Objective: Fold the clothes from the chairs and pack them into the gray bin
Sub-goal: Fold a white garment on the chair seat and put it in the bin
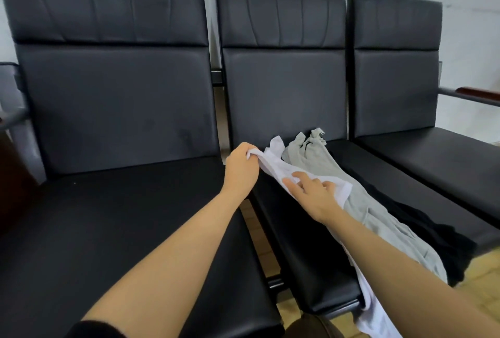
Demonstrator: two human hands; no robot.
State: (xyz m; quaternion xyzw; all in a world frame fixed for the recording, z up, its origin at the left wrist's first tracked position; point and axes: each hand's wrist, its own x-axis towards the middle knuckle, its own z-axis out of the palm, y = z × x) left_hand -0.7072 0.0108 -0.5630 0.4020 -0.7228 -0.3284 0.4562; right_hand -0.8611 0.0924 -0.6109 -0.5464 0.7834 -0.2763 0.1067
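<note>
- The left hand pinches an upper edge of the white garment, apparently to lift it off the middle chair.
- The right hand, fingers relaxed, rests on it.
- Gray garment and black garment lie alongside.

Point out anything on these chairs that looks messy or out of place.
Three garments lie unfolded in a heap on the middle chair. The white garment and the gray garment spill over the seat's front edge toward the floor, with a black garment beside them. The left hand grips the white one; the right hand rests on it.
</note>
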